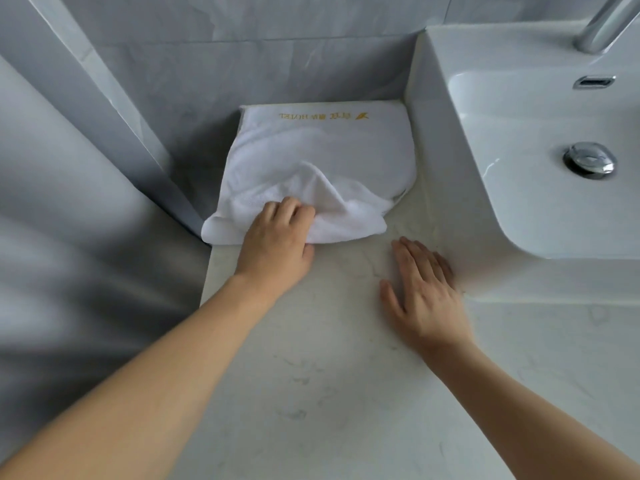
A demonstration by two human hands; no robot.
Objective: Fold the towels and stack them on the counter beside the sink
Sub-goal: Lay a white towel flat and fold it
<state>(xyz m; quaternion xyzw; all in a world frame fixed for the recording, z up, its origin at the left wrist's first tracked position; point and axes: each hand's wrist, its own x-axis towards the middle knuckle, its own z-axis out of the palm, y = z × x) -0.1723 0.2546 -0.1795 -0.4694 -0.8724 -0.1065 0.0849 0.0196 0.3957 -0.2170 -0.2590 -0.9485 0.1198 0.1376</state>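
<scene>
A white towel [322, 157] with gold lettering along its far edge lies folded on the pale marble counter [311, 375], pushed into the corner against the grey wall, left of the sink [540, 202]. Its near edge is rumpled and lifted in a ridge. My left hand [277, 240] grips that near edge, fingers curled into the cloth. My right hand [424, 289] lies flat on the bare counter just in front of the towel's right corner, fingers straight, holding nothing.
The white basin's rounded corner overhangs the counter on the right, with a chrome drain plug [590, 162], overflow slot [594, 81] and tap base [602, 26]. Grey tiled walls [242, 57] close the back and left. The counter's left edge drops off near my left forearm.
</scene>
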